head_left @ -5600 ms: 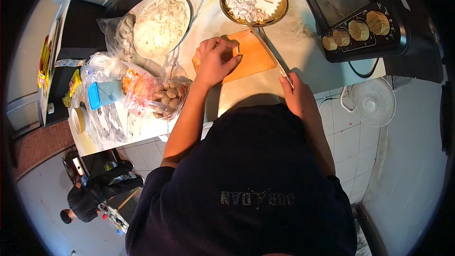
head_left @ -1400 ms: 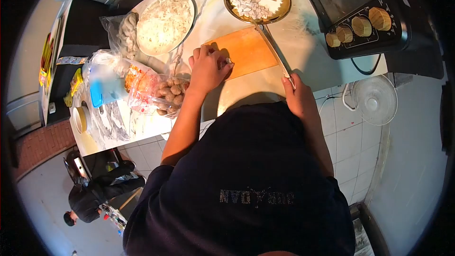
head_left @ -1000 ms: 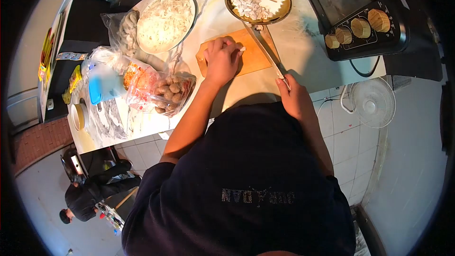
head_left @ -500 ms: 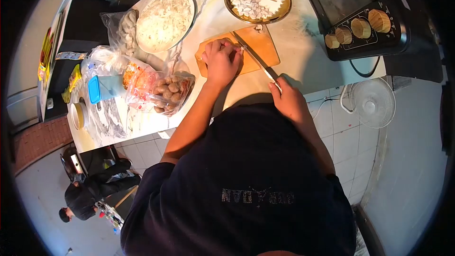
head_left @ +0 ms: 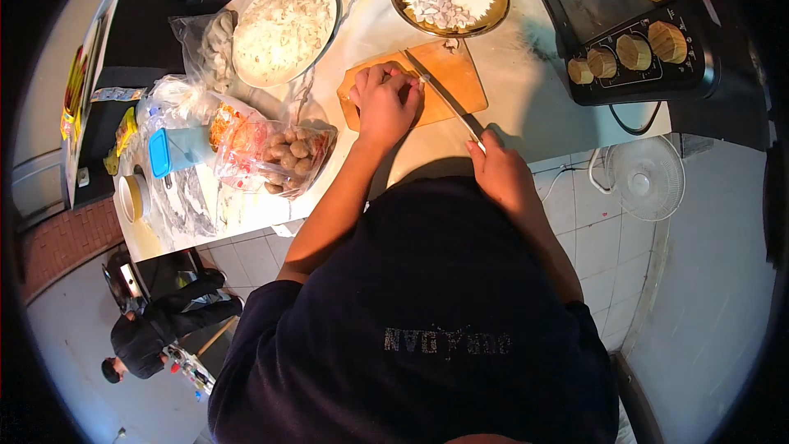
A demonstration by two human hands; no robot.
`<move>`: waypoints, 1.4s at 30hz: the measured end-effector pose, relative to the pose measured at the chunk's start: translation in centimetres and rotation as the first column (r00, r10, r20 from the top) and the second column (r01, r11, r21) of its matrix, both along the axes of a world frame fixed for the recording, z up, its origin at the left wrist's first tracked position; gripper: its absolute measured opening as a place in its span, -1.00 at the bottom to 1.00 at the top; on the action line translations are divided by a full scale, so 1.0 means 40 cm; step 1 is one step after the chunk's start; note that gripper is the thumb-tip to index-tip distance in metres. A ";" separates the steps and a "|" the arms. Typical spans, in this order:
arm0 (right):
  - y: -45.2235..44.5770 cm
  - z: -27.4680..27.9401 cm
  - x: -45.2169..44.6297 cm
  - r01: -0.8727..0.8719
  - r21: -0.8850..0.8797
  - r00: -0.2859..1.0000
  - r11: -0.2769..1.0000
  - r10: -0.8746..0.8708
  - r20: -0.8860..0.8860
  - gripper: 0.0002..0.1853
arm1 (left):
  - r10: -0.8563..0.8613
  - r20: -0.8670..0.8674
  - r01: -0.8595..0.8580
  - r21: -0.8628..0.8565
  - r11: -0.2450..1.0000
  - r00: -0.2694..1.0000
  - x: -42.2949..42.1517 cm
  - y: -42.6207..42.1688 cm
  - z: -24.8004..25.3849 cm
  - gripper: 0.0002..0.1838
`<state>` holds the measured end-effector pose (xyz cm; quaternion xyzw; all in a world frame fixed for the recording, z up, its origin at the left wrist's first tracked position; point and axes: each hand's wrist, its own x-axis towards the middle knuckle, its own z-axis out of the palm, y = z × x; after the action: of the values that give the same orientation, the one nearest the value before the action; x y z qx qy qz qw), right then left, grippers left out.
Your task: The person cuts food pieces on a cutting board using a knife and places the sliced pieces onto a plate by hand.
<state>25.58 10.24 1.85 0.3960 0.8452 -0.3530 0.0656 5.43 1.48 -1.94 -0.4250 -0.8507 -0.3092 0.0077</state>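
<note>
My left hand [head_left: 385,105] rests on the left part of the orange cutting board [head_left: 460,82], its curled fingers pressing a small whitish piece [head_left: 425,79]. My right hand [head_left: 499,166] is closed round the handle of a knife [head_left: 450,102], whose blade lies across the board just right of my left fingertips. A dark scrap sits near the board's far edge. Beyond the board, a round metal-rimmed plate [head_left: 501,2] holds a white paper liner and chopped pale pieces. To the left is a white plate [head_left: 243,66] heaped with pale shreds.
Bags of brown balls [head_left: 288,158] and orange-red food [head_left: 230,127] lie at the left, beside a blue-lidded container [head_left: 161,153] and a tape roll [head_left: 131,198]. A black appliance with wooden knobs [head_left: 634,53] stands right. A fan [head_left: 649,178] and a seated person [head_left: 144,341] are beyond the counter.
My left hand has moved back onto the board with the small piece. The knife has shifted left from the board's right side to beside my left fingertips.
</note>
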 end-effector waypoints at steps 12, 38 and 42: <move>0.020 0.028 -0.019 -0.046 -0.008 0.990 0.999 0.047 0.130 -0.55 | 0.008 0.000 -0.008 0.012 1.000 1.000 0.008 0.002 0.009 -0.90; 0.042 0.029 0.029 0.186 -0.074 0.982 0.980 -0.186 0.016 -0.55 | -0.115 -0.033 0.113 -0.037 0.993 0.993 -0.034 0.023 0.019 -0.79; 0.044 0.022 0.038 0.209 -0.086 0.978 0.974 -0.209 0.014 -0.54 | -0.152 -0.028 0.152 -0.022 0.988 0.988 -0.035 0.034 0.013 -0.81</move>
<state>27.11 11.99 2.74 0.4802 0.7826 -0.3935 0.0473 4.02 2.82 -1.44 -0.4933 -0.8186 -0.2942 -0.0076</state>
